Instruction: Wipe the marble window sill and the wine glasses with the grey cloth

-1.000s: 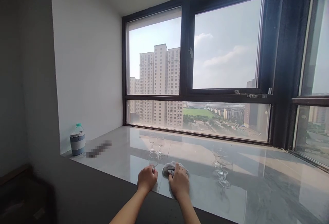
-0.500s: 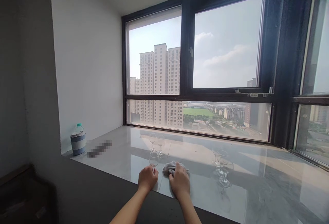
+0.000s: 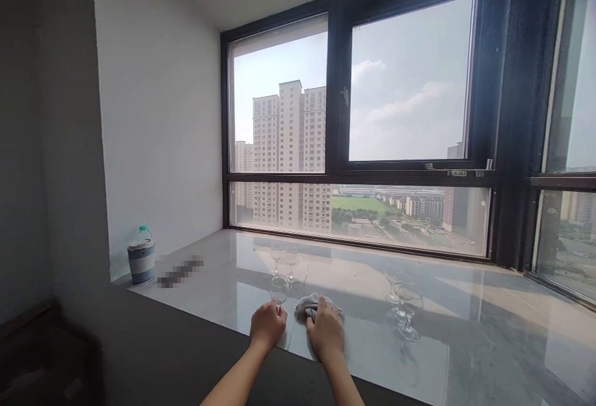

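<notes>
My left hand [image 3: 267,326] is closed around the lower part of a clear stemmed glass [image 3: 279,288] near the front edge of the sill, and its bowl shows above my fingers. To the right, my right hand [image 3: 326,330] rests on a crumpled grey cloth [image 3: 303,303], thumb and fingers gripping it against the surface. Two more stemmed glasses stand upright just behind the held one, a left glass [image 3: 276,259] and a right glass [image 3: 292,263]. Further right is a group of upright stemmed glasses [image 3: 408,306], partly overlapping each other.
A blue and white cup-like container [image 3: 141,263] stands at the sill's left end, with a green-capped bottle [image 3: 144,231] showing behind it. A blurred patch [image 3: 180,271] lies beside it. Behind the glossy tiled sill [image 3: 212,288] runs a dark-framed window [image 3: 338,173].
</notes>
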`<action>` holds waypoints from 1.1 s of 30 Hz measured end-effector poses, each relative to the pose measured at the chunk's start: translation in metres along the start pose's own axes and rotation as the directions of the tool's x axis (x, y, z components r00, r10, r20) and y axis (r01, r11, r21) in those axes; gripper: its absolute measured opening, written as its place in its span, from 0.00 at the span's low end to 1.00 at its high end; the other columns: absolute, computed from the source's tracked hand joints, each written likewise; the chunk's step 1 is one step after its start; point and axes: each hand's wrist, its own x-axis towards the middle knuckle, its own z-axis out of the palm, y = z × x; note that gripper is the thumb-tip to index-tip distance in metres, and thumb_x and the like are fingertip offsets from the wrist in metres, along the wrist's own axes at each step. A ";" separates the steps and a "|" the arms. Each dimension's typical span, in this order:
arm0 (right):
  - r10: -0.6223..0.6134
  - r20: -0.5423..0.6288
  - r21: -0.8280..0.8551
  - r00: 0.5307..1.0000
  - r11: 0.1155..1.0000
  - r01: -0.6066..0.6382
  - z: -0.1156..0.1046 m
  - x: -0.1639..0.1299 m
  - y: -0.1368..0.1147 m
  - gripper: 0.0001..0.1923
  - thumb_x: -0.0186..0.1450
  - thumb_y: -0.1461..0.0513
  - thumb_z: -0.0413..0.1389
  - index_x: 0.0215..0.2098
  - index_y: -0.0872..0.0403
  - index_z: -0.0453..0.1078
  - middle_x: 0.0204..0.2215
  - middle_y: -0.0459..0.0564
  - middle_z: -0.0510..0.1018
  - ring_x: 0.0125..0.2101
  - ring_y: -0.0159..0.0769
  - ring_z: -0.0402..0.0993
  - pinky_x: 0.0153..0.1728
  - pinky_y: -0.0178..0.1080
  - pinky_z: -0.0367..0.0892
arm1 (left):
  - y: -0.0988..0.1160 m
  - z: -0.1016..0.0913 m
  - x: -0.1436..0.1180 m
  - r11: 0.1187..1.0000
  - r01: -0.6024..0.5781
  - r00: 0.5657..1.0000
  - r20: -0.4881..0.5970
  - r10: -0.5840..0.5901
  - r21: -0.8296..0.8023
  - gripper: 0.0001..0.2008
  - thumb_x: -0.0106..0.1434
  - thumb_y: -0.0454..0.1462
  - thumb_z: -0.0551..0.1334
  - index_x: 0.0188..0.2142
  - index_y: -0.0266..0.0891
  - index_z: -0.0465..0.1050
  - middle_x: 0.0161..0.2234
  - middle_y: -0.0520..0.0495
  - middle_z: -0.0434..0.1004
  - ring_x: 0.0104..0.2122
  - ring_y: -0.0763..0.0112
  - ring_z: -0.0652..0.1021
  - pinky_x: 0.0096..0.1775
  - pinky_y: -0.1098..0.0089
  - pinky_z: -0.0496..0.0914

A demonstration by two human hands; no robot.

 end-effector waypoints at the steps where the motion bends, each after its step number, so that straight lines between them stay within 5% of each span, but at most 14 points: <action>1: -0.001 0.002 0.001 1.000 1.000 0.001 0.000 0.000 0.000 0.28 0.60 0.61 0.51 0.58 0.58 0.62 0.49 0.58 0.73 0.51 0.46 0.66 0.49 0.40 0.59 | 0.000 0.000 0.000 1.000 0.003 1.000 0.001 -0.003 -0.003 0.16 0.65 0.41 0.51 0.45 0.41 0.74 0.39 0.44 0.80 0.42 0.64 0.77 0.42 0.69 0.64; 33: -0.017 0.043 0.022 0.999 1.000 0.016 -0.003 0.000 0.001 0.28 0.60 0.60 0.50 0.59 0.58 0.61 0.51 0.59 0.72 0.53 0.48 0.65 0.51 0.42 0.59 | -0.007 0.009 0.004 0.999 -0.040 0.998 -0.046 0.039 -0.037 0.15 0.64 0.41 0.51 0.41 0.41 0.75 0.37 0.45 0.80 0.39 0.64 0.78 0.39 0.70 0.64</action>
